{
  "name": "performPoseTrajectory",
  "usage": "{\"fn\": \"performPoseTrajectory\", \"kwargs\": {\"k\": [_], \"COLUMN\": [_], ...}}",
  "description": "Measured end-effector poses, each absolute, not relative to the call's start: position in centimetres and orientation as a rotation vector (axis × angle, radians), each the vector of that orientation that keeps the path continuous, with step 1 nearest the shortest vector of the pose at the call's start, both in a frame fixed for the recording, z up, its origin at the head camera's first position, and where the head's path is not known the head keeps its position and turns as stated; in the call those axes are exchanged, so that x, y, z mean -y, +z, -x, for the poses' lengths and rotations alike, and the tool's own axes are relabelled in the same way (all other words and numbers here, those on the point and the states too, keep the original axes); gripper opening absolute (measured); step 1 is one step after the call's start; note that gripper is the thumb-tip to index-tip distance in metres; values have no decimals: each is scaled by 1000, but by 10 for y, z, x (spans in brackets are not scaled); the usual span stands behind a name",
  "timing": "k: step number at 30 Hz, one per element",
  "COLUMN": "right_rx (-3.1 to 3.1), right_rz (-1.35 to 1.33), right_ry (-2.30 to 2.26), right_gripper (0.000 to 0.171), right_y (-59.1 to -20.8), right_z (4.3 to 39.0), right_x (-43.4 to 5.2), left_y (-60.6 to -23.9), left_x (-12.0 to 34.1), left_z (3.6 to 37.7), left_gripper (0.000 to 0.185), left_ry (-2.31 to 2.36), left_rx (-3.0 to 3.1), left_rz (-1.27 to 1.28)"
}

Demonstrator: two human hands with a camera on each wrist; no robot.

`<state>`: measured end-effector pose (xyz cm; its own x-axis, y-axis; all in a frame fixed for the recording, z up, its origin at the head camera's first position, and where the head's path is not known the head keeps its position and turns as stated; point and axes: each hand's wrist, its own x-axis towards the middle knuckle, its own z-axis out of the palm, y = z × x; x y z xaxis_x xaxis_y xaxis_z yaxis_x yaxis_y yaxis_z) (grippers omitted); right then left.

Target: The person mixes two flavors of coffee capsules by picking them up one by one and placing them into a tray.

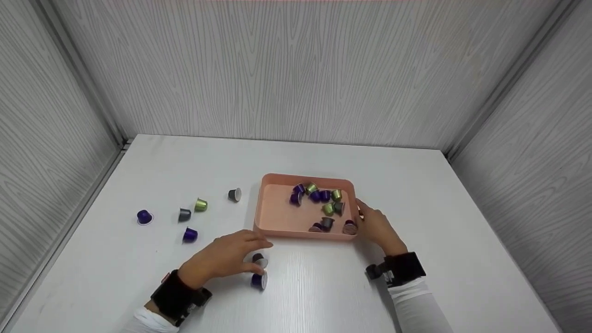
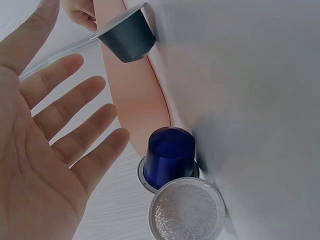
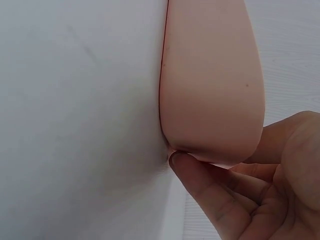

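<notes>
Palm open and fingers spread, my left hand (image 1: 226, 254) is at the front left of a salmon-pink tray (image 1: 286, 233). Beside its thumb and fingertips lie a dark coffee capsule (image 1: 259, 258) and a purple capsule (image 1: 257, 280). The left wrist view shows the dark capsule (image 2: 129, 37) apart from the straight fingers (image 2: 75, 112). My right hand (image 1: 379, 229) grips the tray's right end, a fingertip (image 3: 182, 162) at its bottom edge and another digit up by the rim. Inside the tray, several purple, green and grey capsules (image 1: 325, 196) gather towards the right.
Left of the tray are loose capsules: a dark one (image 1: 234, 194), a green one (image 1: 200, 205), a grey one (image 1: 184, 214) and two purple ones, one standing on its lid (image 1: 144, 216), another lying (image 1: 189, 235). Grey wood-grain panels (image 1: 286, 69) enclose the white table (image 1: 314, 286).
</notes>
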<state>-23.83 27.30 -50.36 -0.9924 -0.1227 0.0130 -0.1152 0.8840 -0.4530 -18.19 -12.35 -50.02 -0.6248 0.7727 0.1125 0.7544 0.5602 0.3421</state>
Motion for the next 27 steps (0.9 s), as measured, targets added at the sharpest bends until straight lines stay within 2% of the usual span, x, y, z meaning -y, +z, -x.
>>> {"fn": "performPoseTrajectory", "kwargs": {"k": [11, 19, 27], "right_rx": [-3013, -3025, -3038], "right_rz": [173, 172, 227], "right_ry": [-761, -744, -736], "right_gripper": [53, 52, 53], "right_y": [-504, -503, -503], "right_z": [239, 238, 237], "right_x": [-272, -273, -273], "left_y": [-506, -504, -504], "left_x": [125, 123, 118], "left_z": [181, 180, 177], "left_gripper": [55, 40, 37], "left_ry": [536, 527, 491], "left_rx": [-2670, -2646, -2595], "left_rz": [-1270, -1319, -1398]}}
